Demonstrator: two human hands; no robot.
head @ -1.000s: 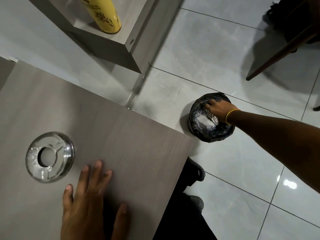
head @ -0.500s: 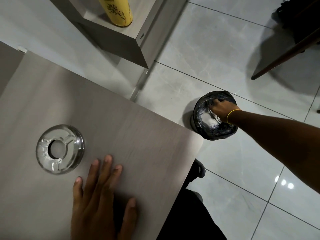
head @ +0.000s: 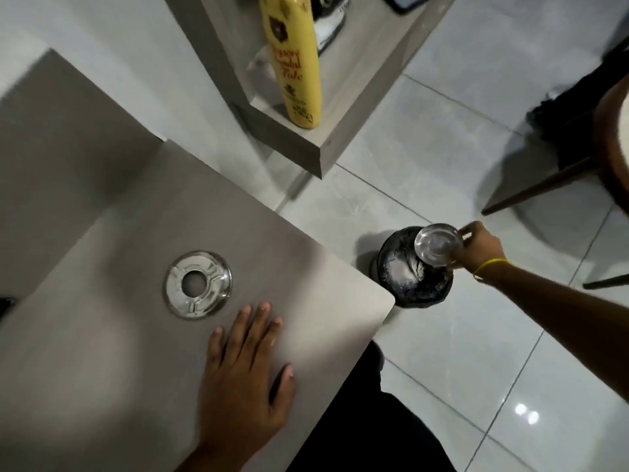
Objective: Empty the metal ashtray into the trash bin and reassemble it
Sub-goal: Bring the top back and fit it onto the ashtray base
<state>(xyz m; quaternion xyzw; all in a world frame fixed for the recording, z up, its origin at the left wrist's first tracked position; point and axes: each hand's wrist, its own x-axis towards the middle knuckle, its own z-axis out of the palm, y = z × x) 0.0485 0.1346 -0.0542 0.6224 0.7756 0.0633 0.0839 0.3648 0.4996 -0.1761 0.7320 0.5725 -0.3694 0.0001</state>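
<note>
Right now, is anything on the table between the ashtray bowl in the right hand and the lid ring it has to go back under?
Nothing visible. The right hand holds the ashtray bowl above the trash bin, off the table's corner. The table is bare between there and the lid ring. The left hand lies flat nearer the person, beside that path.

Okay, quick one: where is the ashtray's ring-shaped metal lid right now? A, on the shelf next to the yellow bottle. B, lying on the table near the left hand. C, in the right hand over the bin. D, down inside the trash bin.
B: the ring-shaped lid lies flat on the table just beyond the fingertips of the left hand, while the right hand holds only the metal bowl above the trash bin.
</note>
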